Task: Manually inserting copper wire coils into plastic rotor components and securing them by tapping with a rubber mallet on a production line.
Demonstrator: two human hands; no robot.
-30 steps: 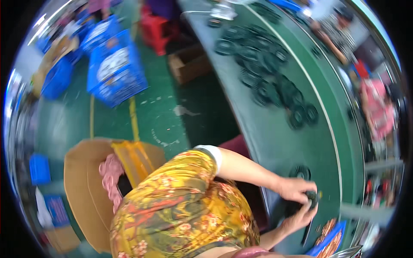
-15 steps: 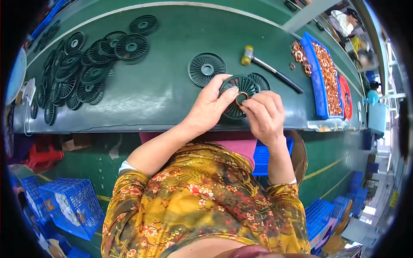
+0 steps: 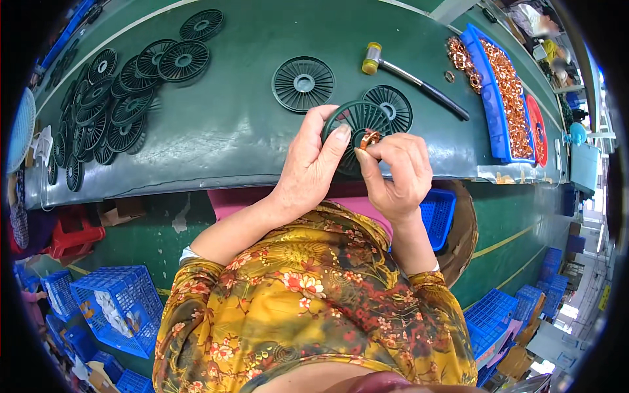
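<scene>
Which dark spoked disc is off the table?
The disc in the left hand, seen behind the right hand's copper ring. The two nearby discs and the left-side pile rest on the table.

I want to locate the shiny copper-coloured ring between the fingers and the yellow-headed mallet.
Shiny copper-coloured ring (image 3: 366,139), head view: on its band.
Yellow-headed mallet (image 3: 429,90), head view: on its black grip.

Long green worktable, green floor with yellow lines, red stool
</scene>
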